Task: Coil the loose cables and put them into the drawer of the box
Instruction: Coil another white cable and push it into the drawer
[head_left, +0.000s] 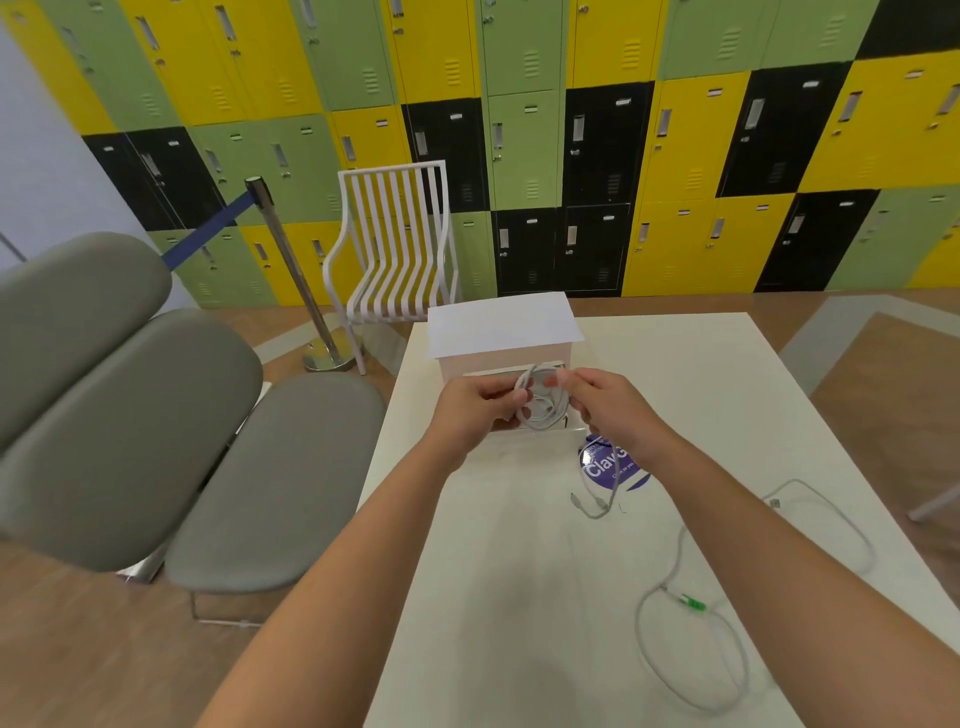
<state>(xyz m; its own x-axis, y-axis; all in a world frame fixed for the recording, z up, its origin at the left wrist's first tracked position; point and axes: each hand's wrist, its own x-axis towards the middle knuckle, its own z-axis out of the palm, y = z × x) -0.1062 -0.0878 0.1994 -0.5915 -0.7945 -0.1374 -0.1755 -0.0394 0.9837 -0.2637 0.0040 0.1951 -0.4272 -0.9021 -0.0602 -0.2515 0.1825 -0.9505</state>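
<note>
Both bare forearms are extended from the bottom edge toward frame centre, converging just above the middle. Left hand is seen back-up at centre-left, fingers curled inward, thumb tip pressed against the near side of the coiled cable. Right hand is positioned just right of centre, wrist angled in, thumb and forefinger pinched on the coil's upper right edge; remaining fingers are curled under. Hands are held level, apart by the coil's width.
</note>
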